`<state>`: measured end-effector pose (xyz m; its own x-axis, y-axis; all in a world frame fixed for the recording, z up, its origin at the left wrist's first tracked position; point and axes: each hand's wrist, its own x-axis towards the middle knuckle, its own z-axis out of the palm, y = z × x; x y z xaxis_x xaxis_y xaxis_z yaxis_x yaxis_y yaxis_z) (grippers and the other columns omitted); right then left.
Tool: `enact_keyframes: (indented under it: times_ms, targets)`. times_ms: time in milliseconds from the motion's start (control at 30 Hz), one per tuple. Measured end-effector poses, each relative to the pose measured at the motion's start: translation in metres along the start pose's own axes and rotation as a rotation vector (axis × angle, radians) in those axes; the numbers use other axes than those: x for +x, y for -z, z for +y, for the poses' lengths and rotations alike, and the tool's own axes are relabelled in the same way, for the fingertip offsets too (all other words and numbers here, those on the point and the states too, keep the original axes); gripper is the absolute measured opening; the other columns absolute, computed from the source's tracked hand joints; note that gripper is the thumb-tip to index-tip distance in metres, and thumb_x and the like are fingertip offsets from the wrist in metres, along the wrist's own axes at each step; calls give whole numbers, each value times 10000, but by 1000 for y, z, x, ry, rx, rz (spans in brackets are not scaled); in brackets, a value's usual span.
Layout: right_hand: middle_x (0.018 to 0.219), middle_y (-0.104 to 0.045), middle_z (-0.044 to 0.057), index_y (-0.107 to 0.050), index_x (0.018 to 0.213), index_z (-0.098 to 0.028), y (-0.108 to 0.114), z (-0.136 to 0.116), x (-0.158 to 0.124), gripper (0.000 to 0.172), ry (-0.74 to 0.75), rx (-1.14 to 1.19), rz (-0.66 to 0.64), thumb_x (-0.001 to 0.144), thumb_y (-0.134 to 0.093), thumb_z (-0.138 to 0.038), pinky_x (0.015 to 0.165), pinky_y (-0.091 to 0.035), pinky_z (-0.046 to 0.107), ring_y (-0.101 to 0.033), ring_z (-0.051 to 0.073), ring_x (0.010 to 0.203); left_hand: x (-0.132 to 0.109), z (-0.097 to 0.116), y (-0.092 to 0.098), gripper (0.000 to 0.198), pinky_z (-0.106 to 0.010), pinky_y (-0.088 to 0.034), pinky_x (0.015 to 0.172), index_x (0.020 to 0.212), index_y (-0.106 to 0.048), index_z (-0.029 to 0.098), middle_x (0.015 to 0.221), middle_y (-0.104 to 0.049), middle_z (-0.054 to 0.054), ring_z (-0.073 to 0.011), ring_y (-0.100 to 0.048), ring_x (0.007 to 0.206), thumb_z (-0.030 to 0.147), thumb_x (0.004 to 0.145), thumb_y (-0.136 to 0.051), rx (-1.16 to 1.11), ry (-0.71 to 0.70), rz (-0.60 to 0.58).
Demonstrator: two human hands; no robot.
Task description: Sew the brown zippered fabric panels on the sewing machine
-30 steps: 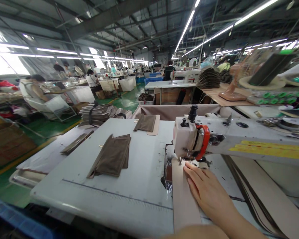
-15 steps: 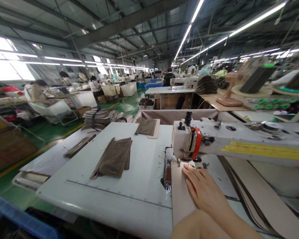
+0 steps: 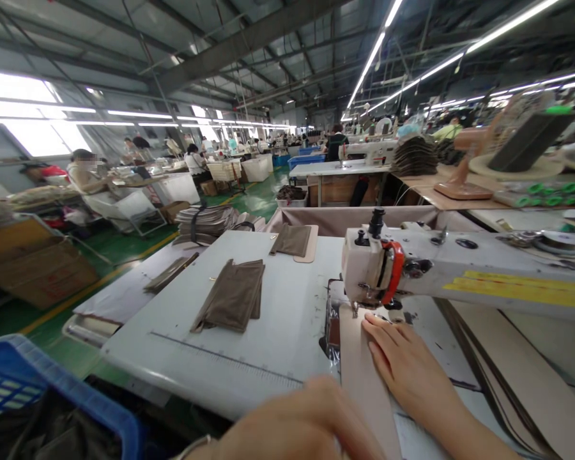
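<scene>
Several fingers (image 3: 382,329) of the right hand (image 3: 409,367) lie flat and close together on a pale beige strip (image 3: 357,364), pressing down rather than pinching, their tips just beside the presser foot (image 3: 355,312). The left hand (image 3: 304,418) is a blur in the foreground, over or beside the near part of the strip; its fingertips are lost, so I cannot tell whether they hold or touch anything.

The strip runs lengthwise toward the sewing machine (image 3: 367,265), its far end at the presser foot. The step in hand looks like lining up or feeding that edge; the next move calls for light, even pressure, a straight edge and fingertips clear of the needle.

On the desk (image 3: 299,313) left of the machine lie overlapping brown fabric pieces (image 3: 234,297). Farther back, a smaller brown piece (image 3: 290,239) partly covers a beige panel (image 3: 308,252) with rounded corners. Long beige and dark strips (image 3: 512,377) lie right of the right hand. Outermost, a blue basket (image 3: 119,409) holding dark material stands at lower left.
</scene>
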<state>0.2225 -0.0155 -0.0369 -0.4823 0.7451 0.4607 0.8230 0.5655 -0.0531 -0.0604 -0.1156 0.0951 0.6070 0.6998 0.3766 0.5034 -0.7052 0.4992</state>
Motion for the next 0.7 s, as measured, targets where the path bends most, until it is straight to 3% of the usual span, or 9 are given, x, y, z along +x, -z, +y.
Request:
enact_keyframes:
  times_ms: [100, 167, 267, 333, 433, 533, 567, 600, 700]
  targets:
    - [1354, -542, 82, -514, 1319, -204, -6, 5, -2, 391, 27, -19, 17, 940, -455, -279, 935, -430, 450, -550, 252, 1073, 0, -59, 5, 300, -474, -375, 1100, 1183, -593, 231, 1267, -602, -82, -244, -539, 1200, 147, 920, -474, 425, 171, -7]
    - [1359, -537, 87, -521, 1316, -200, -11, 8, -3, 397, 43, -31, 24, 933, -464, -287, 938, -427, 462, -549, 264, 1086, -13, -106, 12, 428, -536, -342, 1110, 1269, -545, 186, 1398, -499, -135, -315, -446, 1310, 195, 844, -602, 669, 360, -51]
    - [1356, -540, 92, -540, 1295, -188, -16, 12, -5, 386, 57, -43, 29, 932, -462, -296, 945, -421, 473, -548, 273, 1096, -38, -159, 26, 391, -419, -423, 1078, 1256, -560, 170, 1352, -562, -105, -239, -540, 1237, 167, 865, -549, 657, 463, -160]
    - [1358, -540, 87, -542, 1295, -188, -17, 12, -6, 386, 59, -48, 28, 935, -459, -298, 948, -418, 473, -547, 273, 1097, -44, -173, 38, 342, -367, -447, 1058, 1218, -587, 181, 1285, -620, -70, -197, -592, 1171, 141, 898, -473, 612, 448, -141]
    - [1368, -532, 76, -527, 1317, -197, -15, 10, -5, 398, 43, -53, 27, 938, -462, -300, 951, -418, 471, -545, 270, 1095, -37, -162, 57, 329, -386, -467, 1021, 1230, -559, 174, 1229, -642, -87, -209, -611, 1126, 195, 962, -369, 656, 482, 142]
    - [1377, -524, 76, -516, 1332, -197, -11, 6, -4, 407, 27, -61, 14, 944, -465, -306, 956, -418, 469, -542, 269, 1091, -23, -124, 63, 345, -395, -440, 1037, 1299, -479, 180, 1303, -584, -101, -227, -565, 1190, 238, 983, -352, 742, 457, 518]
    - [1378, -522, 78, -514, 1335, -194, -10, 5, -4, 408, 25, -63, 8, 945, -466, -304, 958, -418, 468, -542, 267, 1090, -20, -108, 59, 344, -382, -436, 1040, 1303, -471, 182, 1320, -573, -98, -223, -559, 1199, 234, 978, -371, 747, 398, 529]
    - [1377, -523, 81, -514, 1335, -190, -9, 4, -4, 406, 25, -65, 6, 946, -466, -297, 962, -417, 466, -542, 265, 1089, -18, -92, 51, 332, -365, -445, 1030, 1290, -479, 181, 1318, -577, -96, -217, -569, 1187, 227, 974, -387, 732, 332, 443]
    - [1347, -546, 95, -533, 1315, -176, -6, 1, -4, 387, 51, -64, 7, 940, -466, -247, 981, -405, 468, -535, 267, 1121, -12, -52, 14, 282, -325, -482, 979, 1218, -548, 186, 1286, -608, -87, -204, -595, 1146, 253, 975, -422, 546, 134, -18]
